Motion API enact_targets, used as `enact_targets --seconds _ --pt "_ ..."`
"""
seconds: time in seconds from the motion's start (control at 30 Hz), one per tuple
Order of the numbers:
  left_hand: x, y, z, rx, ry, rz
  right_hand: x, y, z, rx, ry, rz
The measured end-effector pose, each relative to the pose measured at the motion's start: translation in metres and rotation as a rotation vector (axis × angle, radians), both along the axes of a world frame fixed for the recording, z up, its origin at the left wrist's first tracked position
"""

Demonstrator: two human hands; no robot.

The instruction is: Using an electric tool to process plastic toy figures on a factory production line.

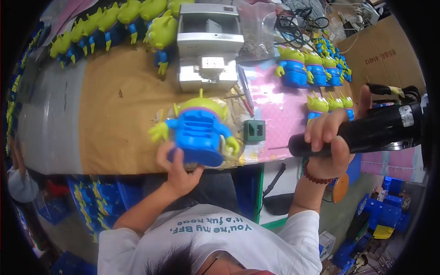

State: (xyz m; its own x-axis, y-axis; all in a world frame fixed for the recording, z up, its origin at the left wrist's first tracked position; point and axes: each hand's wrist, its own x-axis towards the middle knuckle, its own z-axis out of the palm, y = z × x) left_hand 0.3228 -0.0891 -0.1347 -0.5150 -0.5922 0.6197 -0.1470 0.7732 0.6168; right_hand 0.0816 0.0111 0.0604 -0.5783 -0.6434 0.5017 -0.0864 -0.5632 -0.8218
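Note:
A green and blue alien toy figure [198, 126] lies at the front edge of the table, its slotted blue back facing up. My left hand [179, 172] is closed around its lower blue end, thumb and fingers pinching the edge. Gripped in my right hand [331, 140] is a black electric screwdriver [380, 130]. Its thin bit points left, to the right of the figure and apart from it. Between figure and bit sits a small green block [254, 131] with a square opening.
Behind the figure stands a white and grey machine [210, 43]. Several alien figures [107, 23] line the back left, and more figures [293, 66] stand at the right. A tweezers-like tool [245, 85], a plastic bag [259, 34], black cables [298, 27] and a cardboard box [385, 55] surround the work area.

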Motion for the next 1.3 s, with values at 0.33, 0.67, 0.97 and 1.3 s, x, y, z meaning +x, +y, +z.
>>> enact_targets --seconds 0.33,0.67,0.97,1.3 --pt "0.077 -0.014 0.012 -0.098 -0.158 -0.332 0.006 -0.147 -0.007 -0.111 0.293 0.042" --pt "-0.016 -0.016 0.037 -0.241 -0.441 -0.112 -0.010 -0.211 -0.044 0.181 0.172 0.073" --pt "-0.022 -0.015 0.031 -0.245 -0.433 -0.090 0.011 -0.154 -0.027 0.211 0.033 0.240" --pt "-0.019 -0.015 0.030 -0.228 -0.427 -0.106 0.056 -0.101 -0.039 0.104 0.044 0.310"
